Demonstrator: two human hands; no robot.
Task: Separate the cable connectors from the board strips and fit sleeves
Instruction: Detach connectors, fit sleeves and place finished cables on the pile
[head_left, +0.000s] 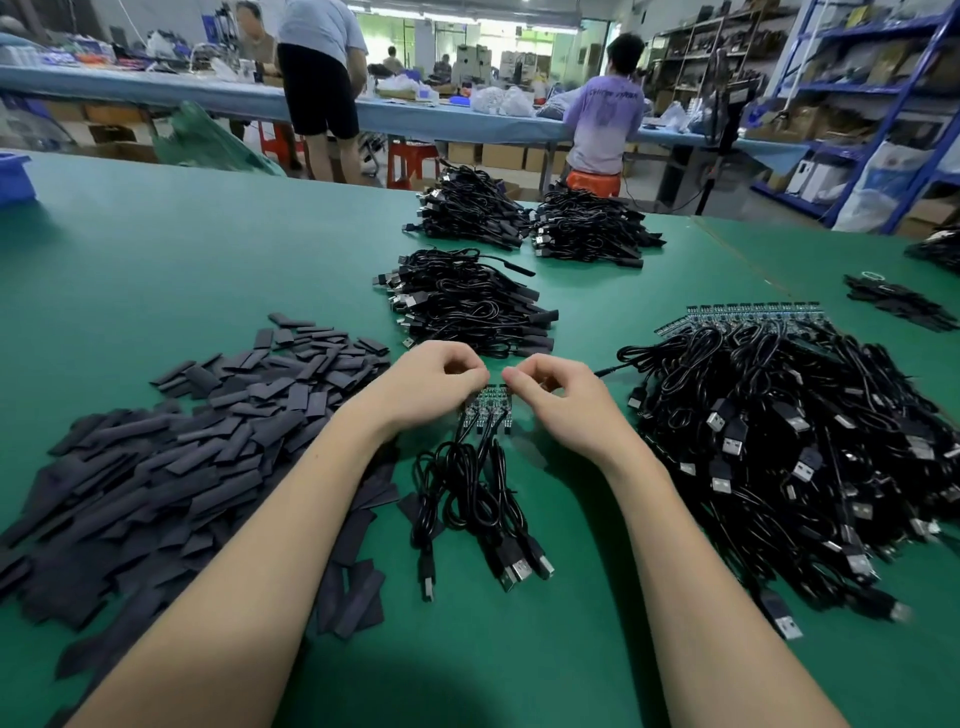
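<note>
A single wide-angle head camera looks forward and down from the near edge of the green table (208, 249), close over the wearer's forearms. The far edge and the workshop beyond fill the top; straight lines bow toward the frame's corners.

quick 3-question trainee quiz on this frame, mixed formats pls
1. True or false: both hands pinch the small board strip between them.
2. Where is the loose pile of black sleeves? A) by the left hand B) by the right hand C) at the table's far edge
3. Fill in: the big heap of cables still on board strips lies to the person's ____.

Key: 1 true; 2 A; 3 right
</note>
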